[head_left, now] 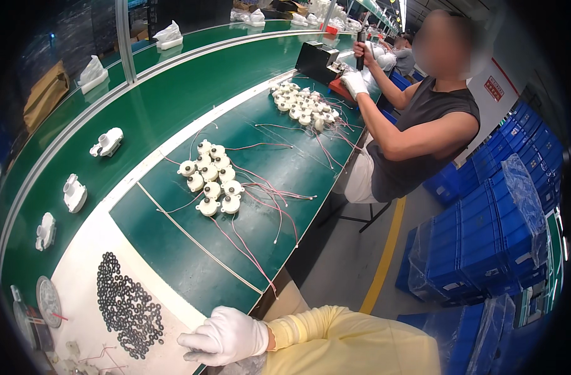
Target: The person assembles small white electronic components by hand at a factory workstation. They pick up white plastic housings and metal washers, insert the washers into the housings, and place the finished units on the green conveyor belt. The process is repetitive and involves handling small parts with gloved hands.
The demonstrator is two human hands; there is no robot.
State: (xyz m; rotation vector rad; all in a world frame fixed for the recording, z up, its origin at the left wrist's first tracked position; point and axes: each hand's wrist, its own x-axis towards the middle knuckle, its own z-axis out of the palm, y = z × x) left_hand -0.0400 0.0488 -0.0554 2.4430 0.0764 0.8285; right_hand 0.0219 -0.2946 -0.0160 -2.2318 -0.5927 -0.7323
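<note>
My right hand (226, 337), in a white glove below a yellow sleeve (335, 331), is at the near edge of the bench. Its fingers are curled together; whatever they hold, if anything, is hidden. Left of it, many small black rings (129, 306) lie spread on the white bench top (173, 300). Farther up, a cluster of round cream-white motors (210, 178) with dark tops and pink and white wires sits on a green mat (154, 237). White plastic parts with pink wires (70, 356) show at the lower left, partly in shadow. My left hand is out of view.
White housings (75, 192) lie on the green conveyor (141, 112) at left. A second motor cluster (304, 106) stands farther along. There a co-worker (417, 125) grips a black tool (360, 50) above a red fixture (342, 89). Blue crates (485, 231) are stacked at right.
</note>
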